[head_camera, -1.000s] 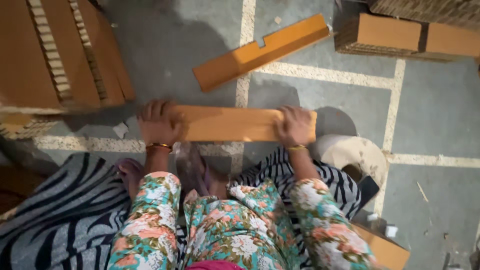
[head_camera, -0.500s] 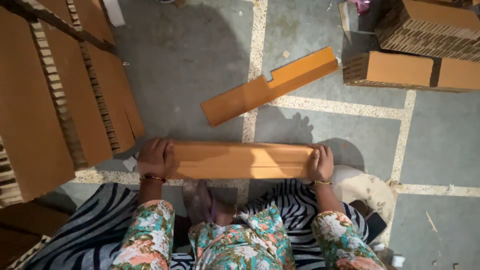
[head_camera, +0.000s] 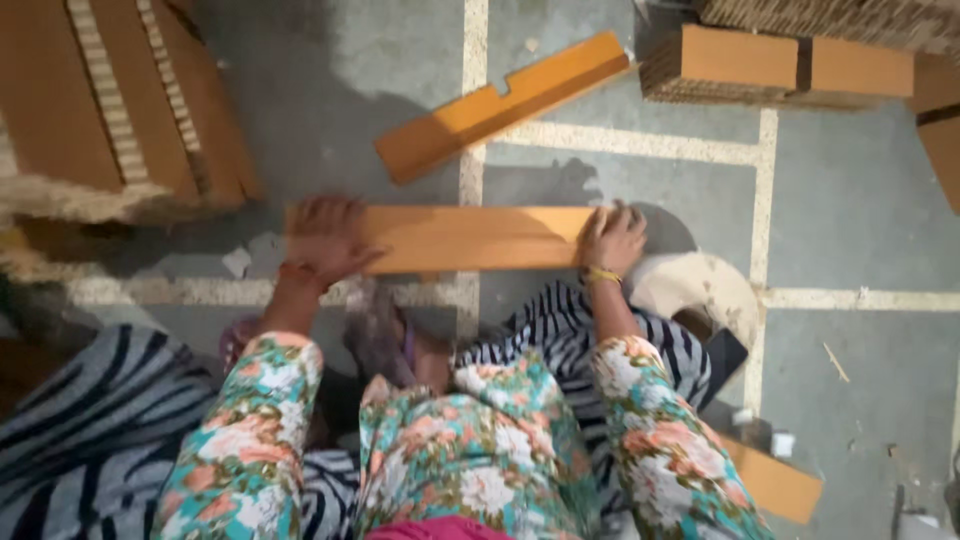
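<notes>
I'm looking straight down at a long orange cardboard strip (head_camera: 470, 238) lying flat across the grey floor (head_camera: 860, 200), and everything else I place from it. My left hand (head_camera: 325, 240) covers its left end, palm down with the fingers spread flat over the card; my right hand (head_camera: 612, 238) is at its right end, fingers curled over the far edge and pinching it. Compared with half a second ago the strip looks shorter between the hands and the right hand has come in toward the left — a second ago the span was shorter again, so I judge the piece is being opened and pressed closed along a fold, not carried anywhere. It has stayed on the same spot, crossing the pale painted line (head_camera: 472, 90). Just beyond the strip lies a notched orange piece (head_camera: 505, 105), tilted and apart from it. To the strip's left stands a stack of corrugated board (head_camera: 110, 110); beyond its right end sit flat cardboard blocks (head_camera: 780, 65). Nearer me than the strip are the floral sleeves (head_camera: 640, 420) and striped cloth (head_camera: 90, 420) — the picture is blurred, so finer grip detail I cannot tell.
</notes>
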